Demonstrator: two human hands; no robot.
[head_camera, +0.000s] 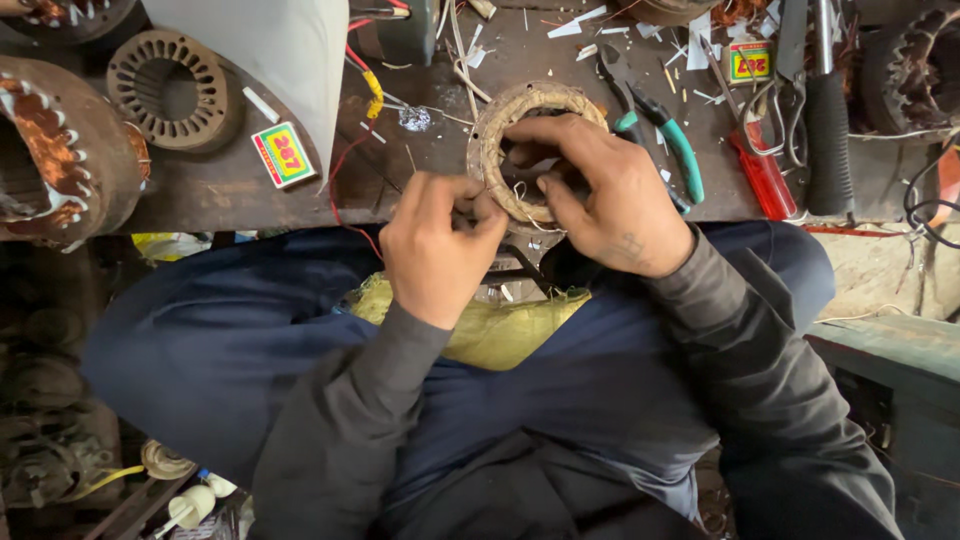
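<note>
Head view — a person seated at the edge of a dark, littered workbench, both hands on a ring-shaped motor stator that rests at the bench's near edge, just above the lap. Right hand: fingers curled over the ring's rim and into its bore, thumb pressed at the lower inner edge, gripping the stator. Left hand: closed to a pinch at the ring's lower left rim, fingertips touching it; thin pale wire loops out of the bore beside them, though whether the pinch has the wire itself cannot be told. Lap: dark blue trousers with a yellow woven cloth spread under the hands. Bench, left: a bare slotted stator core; a larger stator with copper windings at the far left edge; a small red-and-green box; a white sheet hanging over the surface. Bench, right: pliers with teal handles just beside the right hand; a red-handled tool; a black-handled tool; a second small box — scraps of white paper scattered between them.
</note>
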